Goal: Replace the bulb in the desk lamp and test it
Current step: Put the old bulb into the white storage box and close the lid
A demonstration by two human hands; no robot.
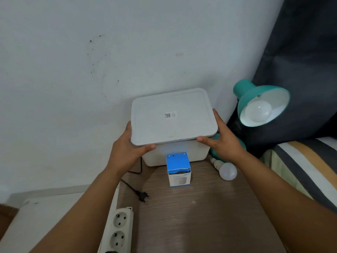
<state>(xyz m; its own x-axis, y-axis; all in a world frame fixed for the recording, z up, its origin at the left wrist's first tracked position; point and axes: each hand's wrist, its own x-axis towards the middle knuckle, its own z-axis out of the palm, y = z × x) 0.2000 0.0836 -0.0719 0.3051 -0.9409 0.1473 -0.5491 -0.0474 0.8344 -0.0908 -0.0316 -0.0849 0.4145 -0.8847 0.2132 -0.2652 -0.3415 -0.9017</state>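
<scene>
A teal desk lamp (255, 95) stands at the right with a white bulb (258, 111) screwed into its shade. A loose white bulb (226, 170) lies on the wooden table (200, 216) beside a blue and white bulb box (178, 170). My left hand (131, 148) and my right hand (220, 141) grip the two near corners of a white lid (173, 115), held over a white storage box (175, 154). The lamp's black plug (143, 196) lies unplugged on the table.
A white power strip (118, 230) lies at the table's left edge. A striped bed cover (300, 161) and a dark cushion (300, 70) are at the right. The white wall stands close behind the box.
</scene>
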